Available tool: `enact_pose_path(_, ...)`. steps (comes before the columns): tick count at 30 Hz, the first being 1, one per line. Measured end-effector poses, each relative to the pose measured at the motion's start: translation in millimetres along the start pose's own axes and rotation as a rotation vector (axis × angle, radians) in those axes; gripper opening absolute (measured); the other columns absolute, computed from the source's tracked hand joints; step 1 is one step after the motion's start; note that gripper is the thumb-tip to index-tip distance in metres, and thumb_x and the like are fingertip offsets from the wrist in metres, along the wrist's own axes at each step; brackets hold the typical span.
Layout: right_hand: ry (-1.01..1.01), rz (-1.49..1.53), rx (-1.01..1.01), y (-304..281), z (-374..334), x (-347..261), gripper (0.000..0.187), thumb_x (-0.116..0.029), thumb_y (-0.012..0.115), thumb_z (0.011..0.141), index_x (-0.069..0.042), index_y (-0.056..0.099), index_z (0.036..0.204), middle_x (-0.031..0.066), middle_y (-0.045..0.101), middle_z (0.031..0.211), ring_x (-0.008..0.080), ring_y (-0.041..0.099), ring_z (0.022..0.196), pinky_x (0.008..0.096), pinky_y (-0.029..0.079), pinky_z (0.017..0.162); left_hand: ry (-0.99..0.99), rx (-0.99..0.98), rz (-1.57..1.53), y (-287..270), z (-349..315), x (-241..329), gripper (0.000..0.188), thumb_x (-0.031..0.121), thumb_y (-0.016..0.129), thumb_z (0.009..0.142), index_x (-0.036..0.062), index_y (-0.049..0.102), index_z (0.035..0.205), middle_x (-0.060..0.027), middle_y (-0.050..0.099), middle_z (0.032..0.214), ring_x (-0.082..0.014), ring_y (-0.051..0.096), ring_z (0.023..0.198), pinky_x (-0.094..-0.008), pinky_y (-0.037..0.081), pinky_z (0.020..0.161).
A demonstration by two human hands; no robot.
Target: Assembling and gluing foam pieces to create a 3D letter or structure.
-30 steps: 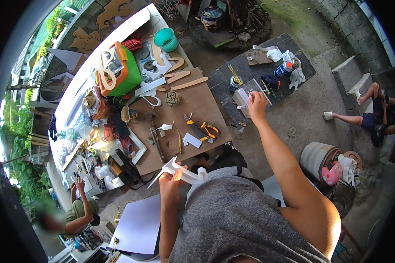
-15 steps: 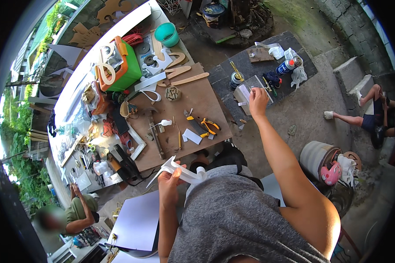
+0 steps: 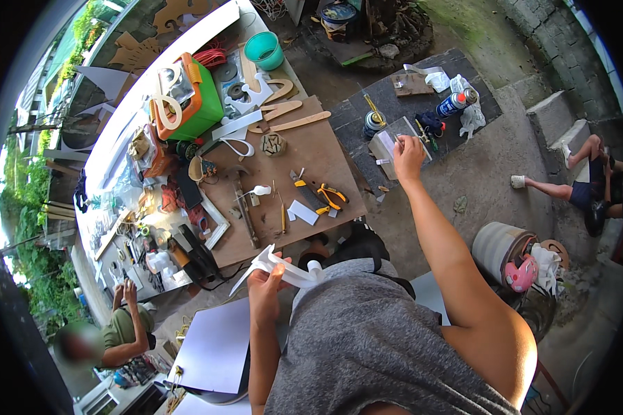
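Note:
My left hand [image 3: 264,289] grips a white curved cut-out piece [image 3: 300,277] with a rolled end, held in front of my waist. At the dark tiled table, my right hand [image 3: 410,158] is closed, its fingertips pinched over a small greyish board [image 3: 386,146] with a pale strip on it. Something thin and light shows at those fingertips, too small to name. Just left of the board stands a can [image 3: 373,124] with a yellow stick across its top. Beyond my right hand are dark cloth-like items [image 3: 431,125] and a blue-and-red spray can [image 3: 454,103].
The brown worktable [image 3: 256,207] carries a hammer [image 3: 244,207], yellow-and-black pliers [image 3: 332,196], a glue bottle [image 3: 260,191] and a green-orange box [image 3: 199,97]. A striped drum [image 3: 498,252] stands at right. One person sits at lower left, another at far right.
My right hand has shifted very slightly over the board. The white piece in my left hand has tilted and moved a little. At lower left, the other person's hands have moved.

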State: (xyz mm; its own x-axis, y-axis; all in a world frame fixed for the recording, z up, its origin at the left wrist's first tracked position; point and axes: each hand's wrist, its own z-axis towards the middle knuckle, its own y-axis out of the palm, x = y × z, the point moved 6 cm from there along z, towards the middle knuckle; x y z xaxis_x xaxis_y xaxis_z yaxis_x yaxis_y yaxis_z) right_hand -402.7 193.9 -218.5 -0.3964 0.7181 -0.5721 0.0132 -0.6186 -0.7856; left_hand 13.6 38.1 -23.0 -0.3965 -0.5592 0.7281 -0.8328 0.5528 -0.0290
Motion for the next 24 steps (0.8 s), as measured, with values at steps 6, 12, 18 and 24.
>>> enact_pose_path(6, 0.031, -0.024, -0.076, 3, 1, 8, 0.023, -0.019, 0.07, 0.086, -0.013, 0.063, 0.107, 0.0053, 0.06, 0.109, 0.029, 0.055, 0.112, 0.0492, 0.04, 0.093, 0.048, 0.01, -0.027, -7, 4, -11, 0.049, 0.023, 0.07, 0.093, -0.0008, 0.054, 0.133, -0.0163, 0.067, 0.122, -0.0203, 0.069, 0.1, -0.0337, 0.06, 0.079)
enact_pose_path(12, 0.045, -0.022, -0.089, -3, 2, 6, 0.026, -0.019, 0.072, 0.084, -0.014, 0.063, 0.108, 0.005, 0.059, 0.109, 0.0284, 0.055, 0.112, 0.0488, 0.039, 0.092, 0.025, 0.074, -0.038, -13, 2, -20, 0.051, 0.015, 0.075, 0.091, 0.0, 0.054, 0.135, -0.0119, 0.068, 0.124, -0.0159, 0.063, 0.108, -0.0327, 0.05, 0.094)
enact_pose_path(18, 0.026, -0.015, -0.116, -3, 6, 3, 0.029, -0.022, 0.074, 0.082, -0.014, 0.064, 0.108, 0.0038, 0.06, 0.107, 0.0274, 0.056, 0.109, 0.0482, 0.04, 0.09, 0.092, 0.187, 0.038, -31, -4, -28, 0.041, 0.013, 0.074, 0.092, 0.0003, 0.061, 0.128, -0.0088, 0.067, 0.124, -0.0153, 0.061, 0.11, -0.0299, 0.045, 0.099)
enact_pose_path(24, -0.046, -0.046, -0.095, -9, 15, 5, 0.037, -0.031, 0.076, 0.08, -0.014, 0.064, 0.111, 0.004, 0.062, 0.105, 0.0288, 0.057, 0.108, 0.0489, 0.042, 0.09, 0.149, 0.368, 0.177, -75, -6, -73, 0.038, 0.024, 0.078, 0.089, -0.0021, 0.066, 0.114, -0.0079, 0.07, 0.105, -0.0171, 0.065, 0.097, -0.0312, 0.049, 0.086)
